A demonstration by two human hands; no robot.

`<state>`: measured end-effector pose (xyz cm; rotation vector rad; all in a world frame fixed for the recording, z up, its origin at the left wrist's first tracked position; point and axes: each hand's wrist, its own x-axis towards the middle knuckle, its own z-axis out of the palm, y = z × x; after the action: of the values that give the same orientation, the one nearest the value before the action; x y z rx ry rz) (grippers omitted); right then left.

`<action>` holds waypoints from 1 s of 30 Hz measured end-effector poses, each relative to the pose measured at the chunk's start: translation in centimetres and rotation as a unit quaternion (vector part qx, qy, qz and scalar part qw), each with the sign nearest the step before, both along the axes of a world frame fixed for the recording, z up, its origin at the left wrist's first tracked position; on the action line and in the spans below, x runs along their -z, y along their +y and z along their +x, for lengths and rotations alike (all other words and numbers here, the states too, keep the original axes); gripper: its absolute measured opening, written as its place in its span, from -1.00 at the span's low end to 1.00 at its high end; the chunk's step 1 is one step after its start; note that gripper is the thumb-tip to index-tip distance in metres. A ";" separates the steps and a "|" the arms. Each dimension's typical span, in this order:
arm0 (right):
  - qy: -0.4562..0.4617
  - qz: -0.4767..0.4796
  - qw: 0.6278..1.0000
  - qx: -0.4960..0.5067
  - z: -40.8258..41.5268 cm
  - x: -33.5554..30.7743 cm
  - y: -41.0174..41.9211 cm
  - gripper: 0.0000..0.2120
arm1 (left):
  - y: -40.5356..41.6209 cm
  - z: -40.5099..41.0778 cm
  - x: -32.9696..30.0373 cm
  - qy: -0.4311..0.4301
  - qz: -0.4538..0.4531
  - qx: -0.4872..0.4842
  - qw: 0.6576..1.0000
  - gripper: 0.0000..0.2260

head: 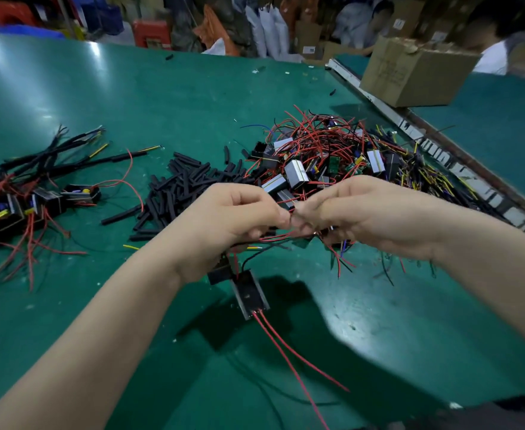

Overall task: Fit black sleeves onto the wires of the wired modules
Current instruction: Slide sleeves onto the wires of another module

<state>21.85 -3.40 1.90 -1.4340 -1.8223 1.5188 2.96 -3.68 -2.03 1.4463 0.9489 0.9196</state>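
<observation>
My left hand point(233, 221) and my right hand point(357, 215) meet fingertip to fingertip above the green table point(162, 88). Both pinch the wires point(273, 238) of one wired module point(250, 293), which hangs below my left hand with two red wires point(289, 346) trailing toward me. Whether a sleeve sits between the fingers is hidden. A heap of loose black sleeves point(180, 184) lies just beyond my left hand. Behind my right hand is a tangled pile of modules with red wires point(326, 153). At the far left lie modules with sleeved wires point(34, 181).
A cardboard box point(410, 72) stands at the back right beside a metal rail point(441, 144) that runs diagonally along the table's right side. Another person sits behind the box. Bags and crates fill the floor beyond the table's far edge.
</observation>
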 end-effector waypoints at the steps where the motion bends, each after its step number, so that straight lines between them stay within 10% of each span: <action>1: -0.007 0.074 0.997 0.014 0.0 0.3 0.0 -0.76 | 0.2 -0.1 0.0 -0.021 -0.039 -0.008 0.999 -0.84; 3: -0.063 0.323 0.944 0.029 0.2 1.2 -0.1 -0.88 | 0.4 -0.3 0.0 -0.057 -0.097 -0.009 0.994 -0.84; 6: -0.126 0.649 0.750 0.021 0.6 2.6 -0.5 -0.84 | 0.6 -0.2 0.0 -0.108 -0.168 0.022 0.980 -0.86; 9: -0.151 0.760 0.631 0.031 0.6 3.8 -0.5 -0.90 | 0.9 -0.2 0.4 -0.167 -0.226 0.063 0.958 -0.85; 12: -0.160 0.782 0.600 0.048 0.2 4.4 -0.3 -0.90 | 1.1 -0.1 0.8 -0.221 -0.281 0.112 0.927 -0.88; 18: -0.134 0.760 0.632 0.063 -0.1 4.7 0.5 -0.90 | 1.0 -0.2 1.1 -0.305 -0.365 0.234 0.848 -0.86; 23: -0.155 0.704 0.693 -0.022 0.1 3.5 0.7 -0.78 | 0.7 0.0 0.7 -0.248 -0.326 0.219 0.886 -0.93; 30: -0.122 0.269 0.955 -0.006 -1.3 0.9 -0.7 -0.75 | -0.2 0.0 -0.1 -0.089 -0.074 0.067 0.991 -0.85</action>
<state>20.54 -4.09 1.02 -1.3703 -2.1678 0.7684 2.92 -3.87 -1.94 1.2630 0.7612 0.8454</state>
